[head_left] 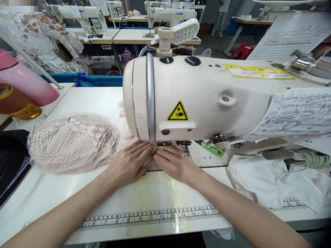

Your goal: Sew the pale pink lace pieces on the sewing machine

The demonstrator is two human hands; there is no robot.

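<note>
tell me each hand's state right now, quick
Left hand: on the lace fabric, grip cannot be told.
Right hand: at the lace fabric too, grip cannot be told.

I see rough, stringy lace (73, 143) left of the fingers (141, 150), a smooth, glossy sewing machine (199, 86) above them, a shiny tabletop (113, 194) beneath, and soft-looking matt cloth (254, 177) well to their right.

Bare left hand (129, 161) and right hand (177, 163) on pale-pink lace fabric (127, 139), below rounded cream metal sewing machine (196, 93) (layered beige lace pile (73, 144) leftward).
</note>
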